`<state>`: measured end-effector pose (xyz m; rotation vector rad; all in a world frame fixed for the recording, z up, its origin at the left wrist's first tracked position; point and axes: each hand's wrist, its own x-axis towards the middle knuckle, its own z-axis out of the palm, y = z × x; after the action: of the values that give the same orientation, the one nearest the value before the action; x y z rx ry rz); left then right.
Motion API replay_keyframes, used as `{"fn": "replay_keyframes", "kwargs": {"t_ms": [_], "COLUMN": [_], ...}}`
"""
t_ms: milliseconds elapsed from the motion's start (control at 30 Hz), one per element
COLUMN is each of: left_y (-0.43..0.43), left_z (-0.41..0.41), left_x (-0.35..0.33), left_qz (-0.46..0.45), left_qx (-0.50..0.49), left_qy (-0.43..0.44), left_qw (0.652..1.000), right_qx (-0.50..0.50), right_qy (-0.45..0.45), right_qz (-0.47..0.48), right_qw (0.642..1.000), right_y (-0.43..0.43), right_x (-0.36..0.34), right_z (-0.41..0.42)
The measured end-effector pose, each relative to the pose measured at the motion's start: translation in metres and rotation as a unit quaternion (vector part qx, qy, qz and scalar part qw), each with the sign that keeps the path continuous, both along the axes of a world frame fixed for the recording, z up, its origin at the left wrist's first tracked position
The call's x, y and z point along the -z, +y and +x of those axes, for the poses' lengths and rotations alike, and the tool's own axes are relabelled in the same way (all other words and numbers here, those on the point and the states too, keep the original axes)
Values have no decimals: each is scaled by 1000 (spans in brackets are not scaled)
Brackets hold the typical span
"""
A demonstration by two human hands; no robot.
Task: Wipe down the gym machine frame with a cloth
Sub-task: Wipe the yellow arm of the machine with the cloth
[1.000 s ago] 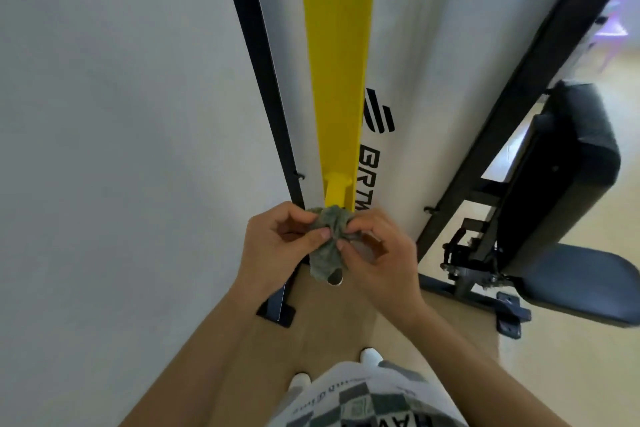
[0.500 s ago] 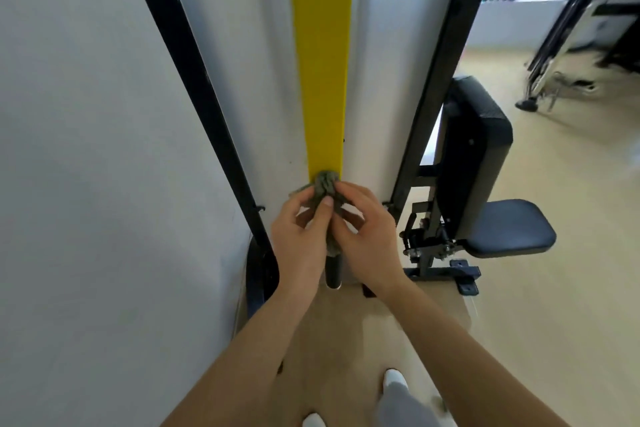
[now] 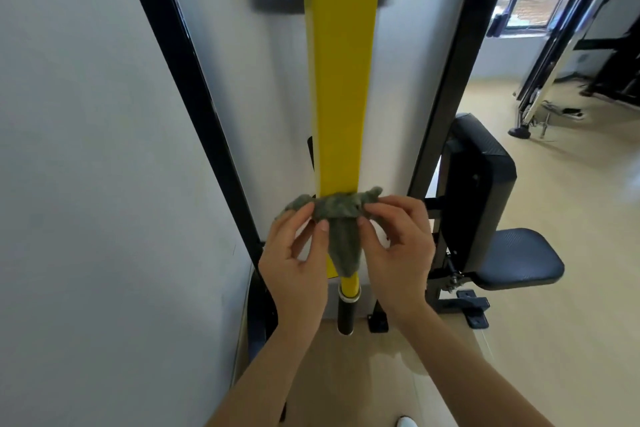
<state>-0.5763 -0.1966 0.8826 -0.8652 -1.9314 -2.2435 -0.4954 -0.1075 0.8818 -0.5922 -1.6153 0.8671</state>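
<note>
- The grey-green cloth [image 3: 337, 215] sits strung between my two sets of fingertips. It is pulled flat across the face of the yellow upright [image 3: 341, 80], with a loose tail hanging below them.
- On the left hand [image 3: 298, 267], thumb and forefinger pinch the cloth's left end, and the other fingers curl loosely behind.
- On the right hand [image 3: 398, 253], there's the same pinch on the right end, with the spare fingers fanned out to the side.
- I read this as a band grip. Tension from both ends makes the cloth hug the bar, so it can be dragged along in one pass.
- A long run of yellow rises above the fingers, and I'd judge that's the stretch to cover.
- Just under the fingers the yellow narrows to a round stub, then a black tube [image 3: 346, 315] drops to the floor.
- A white panel lies behind the fingers, boxed in by a black rail [image 3: 194, 97] to their left and another rail [image 3: 446, 80] to their right.
- Beyond the right fingers there's a black padded backrest [image 3: 481, 184] and a seat [image 3: 519, 260].
- A pale wall fills everything left of the left fingers.
- There's beige floor [image 3: 571, 218] out to the right, then more equipment and a window far up beyond.
</note>
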Motion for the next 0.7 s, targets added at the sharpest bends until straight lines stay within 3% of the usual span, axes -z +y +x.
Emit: {"fn": "replay_keyframes", "kwargs": {"t_ms": [133,333,700], "left_y": [15,4,12], "left_z": [-15,-18,-32], "left_x": [-3,18,-16], "left_qz": [-28,-80,-120], "left_qx": [85,133,84], "left_qy": [-94,-99,-10], "left_qw": [992,983,989], "right_qx": [-60,-188,-128], "right_qy": [-37,-103,-35], "right_qz": [-94,-151,-142], "right_qw": [993,965,981], "right_y": [17,8,21], "right_x": [0,23,-6], "right_z": [-7,15,-7]}}
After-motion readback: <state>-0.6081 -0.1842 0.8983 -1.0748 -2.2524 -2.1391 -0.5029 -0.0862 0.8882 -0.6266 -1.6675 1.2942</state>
